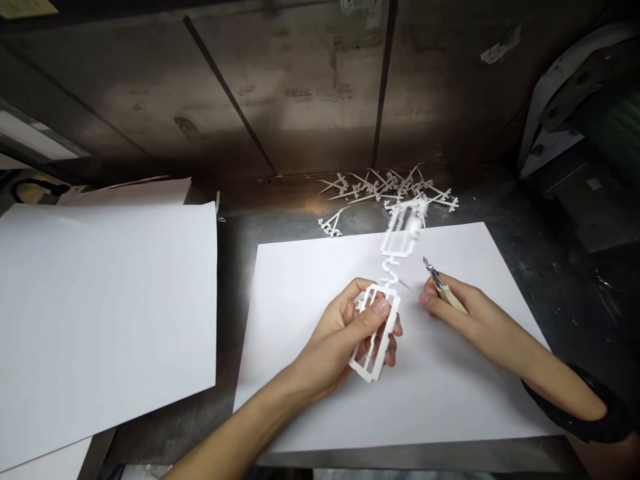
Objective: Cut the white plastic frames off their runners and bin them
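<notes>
My left hand (345,333) grips a white plastic frame (391,320) between thumb and fingers, above a white paper sheet (450,400). From its top end a thin S-shaped link runs to a second white frame (397,250), blurred at its far end. My right hand (465,310) is closed around small nippers (443,287) with a cream handle. Their metal tip points up and left, apart from the white frames. A short thin sliver lies close to the link.
White plastic sprue scraps (370,190) are heaped behind the sheet, with a smaller cluster (331,225) to their left. A stack of white paper (125,300) is at the left. A metal wall (300,93) rises behind, and dark machinery (575,147) stands at right.
</notes>
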`<state>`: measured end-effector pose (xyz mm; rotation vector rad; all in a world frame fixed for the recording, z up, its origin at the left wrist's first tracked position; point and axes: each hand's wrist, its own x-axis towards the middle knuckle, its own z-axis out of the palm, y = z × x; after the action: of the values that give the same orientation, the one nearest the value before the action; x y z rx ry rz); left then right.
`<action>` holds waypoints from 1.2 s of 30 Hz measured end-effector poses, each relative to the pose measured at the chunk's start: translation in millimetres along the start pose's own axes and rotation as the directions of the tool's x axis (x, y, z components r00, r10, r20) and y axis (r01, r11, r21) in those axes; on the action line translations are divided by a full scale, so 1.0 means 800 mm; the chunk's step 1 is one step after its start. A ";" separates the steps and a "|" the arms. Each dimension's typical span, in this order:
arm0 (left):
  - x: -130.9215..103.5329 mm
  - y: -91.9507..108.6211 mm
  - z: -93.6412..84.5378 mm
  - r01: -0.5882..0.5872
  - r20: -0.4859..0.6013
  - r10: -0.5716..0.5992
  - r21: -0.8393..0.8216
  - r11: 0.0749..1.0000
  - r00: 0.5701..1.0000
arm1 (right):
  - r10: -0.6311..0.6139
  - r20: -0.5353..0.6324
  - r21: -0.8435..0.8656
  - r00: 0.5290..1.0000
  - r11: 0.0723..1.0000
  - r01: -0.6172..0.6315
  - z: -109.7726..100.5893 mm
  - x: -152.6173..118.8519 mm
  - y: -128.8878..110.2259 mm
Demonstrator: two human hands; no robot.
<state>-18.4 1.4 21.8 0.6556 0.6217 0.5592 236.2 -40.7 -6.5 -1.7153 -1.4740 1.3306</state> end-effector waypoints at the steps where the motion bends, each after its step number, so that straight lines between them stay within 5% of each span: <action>1: 0.000 0.001 0.000 -0.012 0.002 0.012 0.031 0.999 1.000 | 0.000 -0.013 0.001 1.000 1.000 0.000 -0.001 0.000 0.001; 12: 0.002 0.004 0.005 -0.012 -0.064 0.004 -0.117 0.993 0.998 | -0.037 -0.108 0.077 0.993 0.996 0.045 -0.001 -0.001 -0.004; 21: 0.004 0.008 0.003 -0.010 -0.038 0.002 -0.213 0.977 0.999 | -0.032 -0.059 0.099 0.998 0.994 0.038 -0.002 -0.002 -0.003; 36: 0.003 0.005 0.002 0.033 -0.047 -0.041 -0.169 0.985 0.998 | -0.064 -0.031 -0.005 0.997 0.998 0.064 0.002 -0.011 -0.025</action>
<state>-17.1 5.0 24.6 0.4715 0.6248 0.5880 227.2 -43.5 12.7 -1.6696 -1.5023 1.2630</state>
